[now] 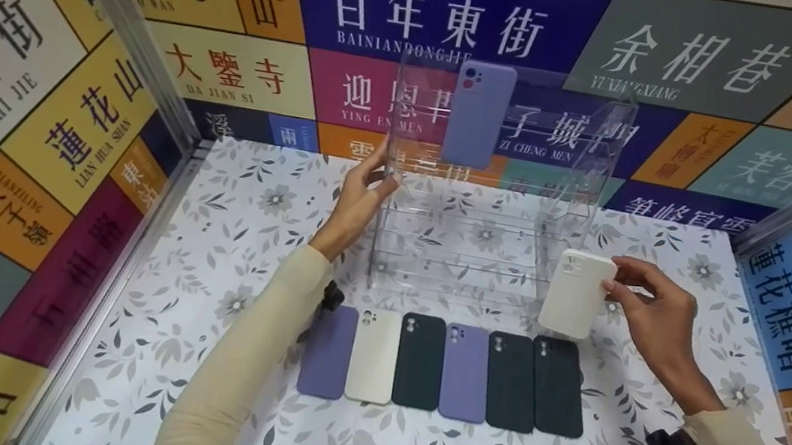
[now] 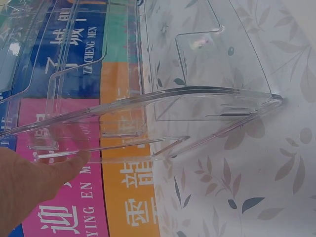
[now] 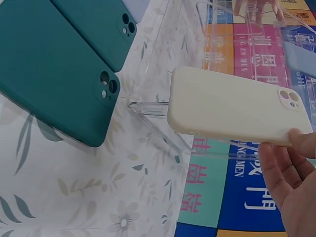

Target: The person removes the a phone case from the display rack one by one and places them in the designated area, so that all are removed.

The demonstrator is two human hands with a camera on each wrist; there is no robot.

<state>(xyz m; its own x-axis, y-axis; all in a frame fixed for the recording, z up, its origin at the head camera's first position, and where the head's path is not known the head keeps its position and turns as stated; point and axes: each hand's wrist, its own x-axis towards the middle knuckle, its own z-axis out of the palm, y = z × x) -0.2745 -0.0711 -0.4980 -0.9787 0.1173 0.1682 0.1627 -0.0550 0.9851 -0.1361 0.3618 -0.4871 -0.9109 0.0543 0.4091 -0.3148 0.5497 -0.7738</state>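
My right hand (image 1: 657, 315) pinches a cream phone case (image 1: 576, 294) by its edge, upright with the camera cutout at the top. In the right wrist view the case (image 3: 232, 106) is held between thumb and fingers, beside the clear stand's corner. A clear tiered display stand (image 1: 376, 246) stands at the back, and a lilac phone case (image 1: 479, 115) leans on its upper tier. My left hand (image 1: 359, 203) holds the stand's left side panel. Through the clear plastic, the left wrist view shows blurred fingers behind the panel, with the thumb (image 2: 74, 165) on the near side.
In front of the stand lies a row of phone cases: lilac (image 1: 327, 354), cream (image 1: 373, 359), dark green (image 1: 420, 365), lilac (image 1: 466, 375) and more dark green ones (image 1: 534, 387). Floral cloth (image 1: 251, 416) covers the table. Printed panels (image 1: 233, 74) wall in the back and sides.
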